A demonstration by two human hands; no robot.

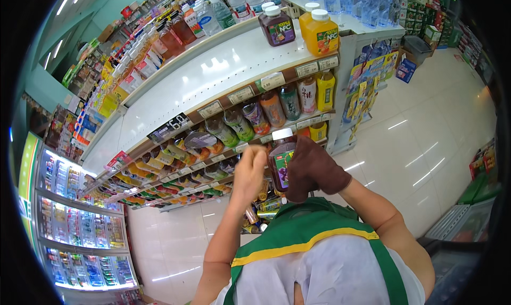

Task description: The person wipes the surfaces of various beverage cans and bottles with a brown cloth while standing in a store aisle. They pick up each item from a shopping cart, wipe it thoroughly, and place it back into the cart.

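Observation:
A brown cloth (309, 167) covers my right hand (331, 177), which holds a purple juice bottle (279, 165) upright in front of my apron. The cloth lies against the bottle's right side and hides the fingers and part of the label. The bottle has a white cap. Just left of it, my left hand (250, 161) is raised with its fingers curled in, slightly blurred. It appears apart from the bottle, and nothing shows in it. Two purple juice bottles (277, 29) and two orange juice bottles (322, 33) stand at the right end of the white top shelf (215, 69).
Lower shelves hold rows of drink bottles (271, 107). Behind the top shelf stand more bottles (207, 22). Cans (269, 205) lie low beneath my hands. Hanging packets (359, 101) line the shelf's end. Lit drink coolers (84, 221) are at left, and tiled floor (415, 145) extends right.

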